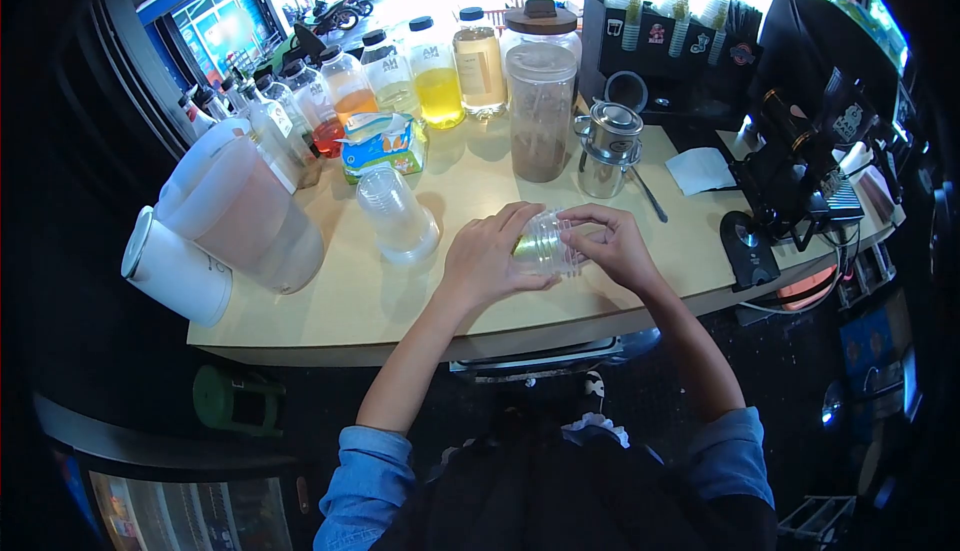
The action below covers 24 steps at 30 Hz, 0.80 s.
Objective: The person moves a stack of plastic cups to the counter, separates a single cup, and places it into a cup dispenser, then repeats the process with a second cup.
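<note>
A short stack of clear plastic cups (546, 241) lies sideways between my hands above the front of the counter. My left hand (487, 256) wraps round its left end, with a yellow-green tint showing through the plastic by the palm. At the ridged rims, the fingers and thumb of my right hand (617, 248) pinch the other end. Left of my hands, a second stack of clear cups (384, 204) stands rims down on the wooden counter (450, 316).
Behind my hands stand a tall lidded canister (541, 116) and a metal drip filter (610, 146). Colourful tissue pack (385, 146), cloudy pitcher (240, 201) and white tub (175, 266) sit leftward. Syrup bottles (437, 81) line the back. At right are a napkin (700, 170) and black equipment (790, 171).
</note>
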{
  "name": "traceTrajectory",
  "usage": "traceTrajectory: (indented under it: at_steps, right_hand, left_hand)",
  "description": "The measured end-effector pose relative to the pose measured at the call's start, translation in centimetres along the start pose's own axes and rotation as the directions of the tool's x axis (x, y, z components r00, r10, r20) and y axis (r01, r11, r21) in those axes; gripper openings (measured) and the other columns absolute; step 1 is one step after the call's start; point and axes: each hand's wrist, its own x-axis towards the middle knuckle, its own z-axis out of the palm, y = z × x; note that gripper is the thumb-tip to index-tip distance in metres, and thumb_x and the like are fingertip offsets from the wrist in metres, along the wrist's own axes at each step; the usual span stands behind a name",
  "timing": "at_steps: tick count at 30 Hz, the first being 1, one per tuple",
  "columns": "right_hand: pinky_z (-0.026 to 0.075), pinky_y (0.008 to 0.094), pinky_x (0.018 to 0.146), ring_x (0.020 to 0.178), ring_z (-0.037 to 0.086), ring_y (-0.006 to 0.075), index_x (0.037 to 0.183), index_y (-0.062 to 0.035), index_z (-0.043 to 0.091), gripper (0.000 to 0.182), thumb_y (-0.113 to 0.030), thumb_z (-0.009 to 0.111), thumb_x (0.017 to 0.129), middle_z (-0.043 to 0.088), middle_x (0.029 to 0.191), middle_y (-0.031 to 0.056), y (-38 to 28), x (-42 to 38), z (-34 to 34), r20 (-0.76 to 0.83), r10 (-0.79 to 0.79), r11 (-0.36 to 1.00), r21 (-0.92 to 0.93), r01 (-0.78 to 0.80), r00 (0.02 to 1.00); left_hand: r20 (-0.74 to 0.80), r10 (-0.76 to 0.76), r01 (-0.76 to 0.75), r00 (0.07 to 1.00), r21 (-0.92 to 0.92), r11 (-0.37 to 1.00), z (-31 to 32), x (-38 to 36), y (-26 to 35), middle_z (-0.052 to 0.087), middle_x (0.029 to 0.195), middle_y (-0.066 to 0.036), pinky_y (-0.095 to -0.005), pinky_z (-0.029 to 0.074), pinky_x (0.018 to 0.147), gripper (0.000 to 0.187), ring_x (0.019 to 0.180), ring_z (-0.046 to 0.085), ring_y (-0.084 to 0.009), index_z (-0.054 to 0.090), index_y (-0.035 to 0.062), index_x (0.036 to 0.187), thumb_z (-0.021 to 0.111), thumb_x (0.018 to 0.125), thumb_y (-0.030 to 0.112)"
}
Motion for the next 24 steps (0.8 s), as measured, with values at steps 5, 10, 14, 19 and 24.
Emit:
traceTrajectory:
  at_steps: [5,10,14,19,24]
  right_hand:
    - [0.052,0.0216,0.059,0.071,0.063,0.0101,0.106,0.0054,0.06,0.028,-0.004,0.066,0.08,0.063,0.096,0.0089,0.0,0.2,0.3,0.052,0.006,1.0,-0.005,-0.005,0.999]
    - [0.052,0.0219,0.061,0.073,0.063,0.0112,0.106,0.0059,0.059,0.029,-0.003,0.066,0.079,0.063,0.097,0.0094,0.1,0.0,0.6,0.066,0.005,1.0,0.024,-0.007,0.998]
    - [0.053,0.0223,0.064,0.078,0.064,0.0141,0.109,0.0055,0.057,0.033,0.0,0.067,0.078,0.062,0.101,0.011,0.5,-0.2,1.3,0.046,-0.045,0.999,0.007,0.045,0.998]
    - [0.054,0.0222,0.068,0.082,0.065,0.0156,0.113,0.0043,0.055,0.036,0.001,0.066,0.078,0.06,0.104,0.0135,0.2,-0.2,1.5,0.026,-0.005,1.0,0.003,0.005,1.0]
    - [0.053,0.0217,0.071,0.082,0.064,0.0151,0.117,0.0037,0.053,0.041,0.002,0.065,0.079,0.06,0.106,0.0151,0.4,-0.7,0.9,0.034,0.003,0.995,0.101,-0.006,0.999]
  left_hand:
    - [-0.056,0.055,-0.054,0.997,0.018,0.998,0.5,-0.1,-0.3,0.057,0.112,-0.007,-0.0392,0.049,0.075,0.081,0.087,0.062,-0.0285,0.049,0.0131,0.12,0.079,0.053,0.047]
    - [-0.084,0.072,-0.072,0.994,-0.002,0.997,0.6,-0.2,-0.3,0.056,0.115,-0.008,-0.0393,0.048,0.078,0.083,0.09,0.061,-0.0282,0.048,0.0124,0.122,0.079,0.053,0.046]
    - [-0.073,0.071,-0.068,0.995,0.039,0.997,0.5,-0.3,-0.2,0.055,0.117,-0.008,-0.0378,0.047,0.08,0.084,0.095,0.06,-0.0257,0.047,0.0086,0.123,0.077,0.055,0.048]
    - [-0.093,0.037,-0.034,0.995,0.036,0.999,-0.7,-0.8,-0.4,0.052,0.122,-0.012,-0.0398,0.046,0.083,0.093,0.104,0.056,-0.0276,0.041,0.0074,0.129,0.078,0.056,0.051]
    - [0.024,-0.224,0.225,0.974,-0.122,0.967,-0.7,-3.6,-3.0,0.055,0.116,-0.014,-0.0405,0.046,0.086,0.087,0.103,0.056,-0.031,0.045,0.0058,0.126,0.081,0.056,0.042]
